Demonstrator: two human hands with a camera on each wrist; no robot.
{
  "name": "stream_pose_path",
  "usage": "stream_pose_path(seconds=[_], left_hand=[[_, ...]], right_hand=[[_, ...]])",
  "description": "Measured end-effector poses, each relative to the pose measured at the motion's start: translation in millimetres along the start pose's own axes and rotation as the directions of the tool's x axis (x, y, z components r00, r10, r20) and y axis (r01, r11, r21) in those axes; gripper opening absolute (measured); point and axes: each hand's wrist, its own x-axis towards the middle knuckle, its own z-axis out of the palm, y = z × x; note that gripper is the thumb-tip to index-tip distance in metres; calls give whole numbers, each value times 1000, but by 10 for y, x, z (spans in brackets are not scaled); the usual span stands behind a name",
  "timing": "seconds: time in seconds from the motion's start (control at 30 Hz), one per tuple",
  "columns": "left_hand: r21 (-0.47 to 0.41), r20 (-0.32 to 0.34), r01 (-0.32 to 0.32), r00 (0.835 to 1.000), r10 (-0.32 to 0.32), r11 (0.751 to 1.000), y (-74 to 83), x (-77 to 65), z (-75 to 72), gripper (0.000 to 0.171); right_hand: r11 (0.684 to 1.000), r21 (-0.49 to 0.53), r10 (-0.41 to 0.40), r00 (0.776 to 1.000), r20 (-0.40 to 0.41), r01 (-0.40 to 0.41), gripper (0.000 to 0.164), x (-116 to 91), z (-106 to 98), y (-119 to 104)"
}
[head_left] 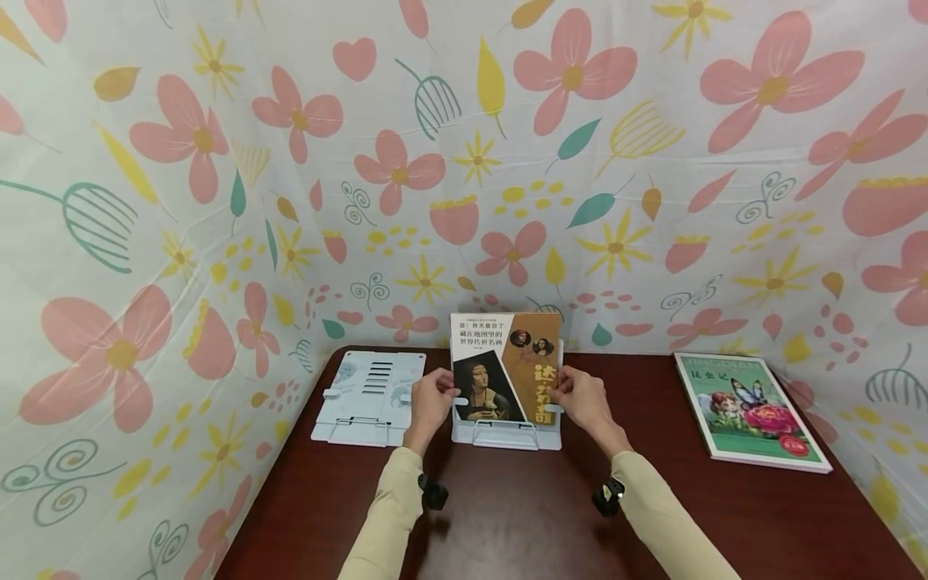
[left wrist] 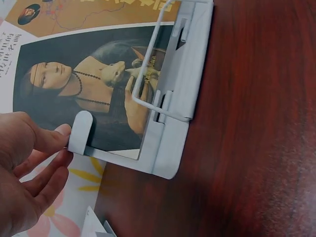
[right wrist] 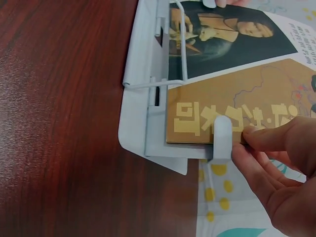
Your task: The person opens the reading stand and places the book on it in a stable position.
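A brown, white and black book [head_left: 500, 366] with a portrait on its cover leans on a white book stand [head_left: 464, 435] near the back of the table. A wire holder [left wrist: 140, 79] crosses its lower edge, and a white side clip lies over the cover at each side. My left hand [head_left: 432, 403] is at the left clip [left wrist: 81, 131], thumb and finger pinching beside its bend. On the opposite side, my right hand [head_left: 586, 403] pinches the book's edge, thumb on the cover, right beside the right clip [right wrist: 222, 136].
Left of my left hand, a second white book stand [head_left: 362, 387] rests on the dark red table [head_left: 500, 515]. A green book [head_left: 754, 411] with a butterfly and a flower lies at the right. Floral cloth [head_left: 464, 161] hangs behind the table and along its sides.
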Motion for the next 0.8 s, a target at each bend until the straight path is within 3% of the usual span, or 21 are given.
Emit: stream_pose_path(seconds=[0.33,0.57,0.7,0.8], left_hand=[[40,-15,22,1000,-21,999,-21,-54,32,8],[-40,-63,92,994,-94,995,-45,-119,75,8],[-107,-86,127,987,-136,986,-81,-179,91,12],[-108,-57,158,985,-164,982,-117,-276,90,19]], right_hand=[[1000,9,-12,1000,26,12,14,-10,17,59],[1000,13,-14,1000,17,14,13,-26,33,67],[998,49,-47,998,-32,49,12,-104,59,99],[993,102,-49,991,-121,61,14,-238,85,145]])
